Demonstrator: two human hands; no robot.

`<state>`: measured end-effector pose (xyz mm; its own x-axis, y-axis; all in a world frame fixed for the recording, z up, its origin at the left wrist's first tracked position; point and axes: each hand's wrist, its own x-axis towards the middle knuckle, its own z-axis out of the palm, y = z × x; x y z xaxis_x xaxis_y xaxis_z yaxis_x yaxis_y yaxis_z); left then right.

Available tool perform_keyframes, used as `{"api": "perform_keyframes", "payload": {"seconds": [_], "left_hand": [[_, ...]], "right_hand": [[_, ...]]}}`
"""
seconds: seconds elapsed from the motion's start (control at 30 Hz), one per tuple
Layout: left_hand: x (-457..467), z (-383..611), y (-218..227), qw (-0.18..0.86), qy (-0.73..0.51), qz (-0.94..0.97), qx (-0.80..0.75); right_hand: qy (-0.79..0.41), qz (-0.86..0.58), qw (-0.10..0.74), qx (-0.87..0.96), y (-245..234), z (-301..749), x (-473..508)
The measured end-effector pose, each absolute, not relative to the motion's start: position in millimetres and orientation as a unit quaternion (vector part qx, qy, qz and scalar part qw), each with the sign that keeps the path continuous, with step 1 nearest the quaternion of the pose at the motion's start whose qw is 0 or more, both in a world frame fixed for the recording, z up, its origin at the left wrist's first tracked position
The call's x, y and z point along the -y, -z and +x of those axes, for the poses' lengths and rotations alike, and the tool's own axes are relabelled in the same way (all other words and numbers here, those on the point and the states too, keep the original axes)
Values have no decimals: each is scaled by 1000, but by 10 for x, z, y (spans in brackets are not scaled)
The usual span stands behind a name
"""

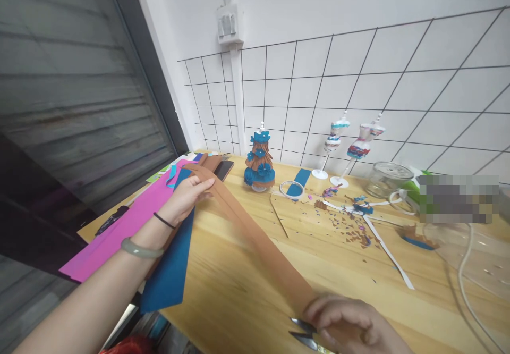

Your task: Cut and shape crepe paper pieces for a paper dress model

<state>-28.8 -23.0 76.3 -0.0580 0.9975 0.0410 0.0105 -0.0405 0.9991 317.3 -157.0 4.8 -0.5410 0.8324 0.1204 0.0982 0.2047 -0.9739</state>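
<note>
A long brown paper strip (255, 234) stretches between my hands, slanting over the table. At its far end my left hand (189, 197) pinches it between thumb and fingers. The near end is under the fingers of my right hand (353, 319), which also holds a small pair of scissors (305, 333). Their blades are apart and point left, close to the strip. The scissors' handles are mostly hidden by my hand. Below my left forearm lie a blue paper sheet (167, 277) and a magenta paper sheet (119, 226).
A small dress-form figure (261, 162) in blue and brown paper stands at the back. Nearby are a tape roll (292, 190), paper scraps (354, 232), white strips (388, 253), two more figures (332, 138) and a clear container (388, 178). A cable (462, 285) curves along the right.
</note>
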Motion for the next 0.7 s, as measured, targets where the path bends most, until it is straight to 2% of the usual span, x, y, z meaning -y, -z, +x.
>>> {"api": "perform_keyframes", "payload": {"seconds": [0.13, 0.27, 0.4, 0.53, 0.7], "left_hand": [[32, -381, -619, 440, -502, 518, -535], [-203, -471, -404, 438, -455, 498, -594], [-399, -483, -255, 445, -389, 475, -652], [-525, -393, -196, 453, -337, 451, -692], [-557, -202, -108, 450, -335, 433, -705]], "right_hand": [[-436, -337, 377, 744, -69, 3128, 1553], [-351, -333, 398, 779, 107, 3128, 1543], [-292, -341, 346, 824, 180, 3096, 1519], [-282, -336, 304, 846, 108, 3062, 1503], [-275, -364, 265, 850, 148, 3075, 1507]]}}
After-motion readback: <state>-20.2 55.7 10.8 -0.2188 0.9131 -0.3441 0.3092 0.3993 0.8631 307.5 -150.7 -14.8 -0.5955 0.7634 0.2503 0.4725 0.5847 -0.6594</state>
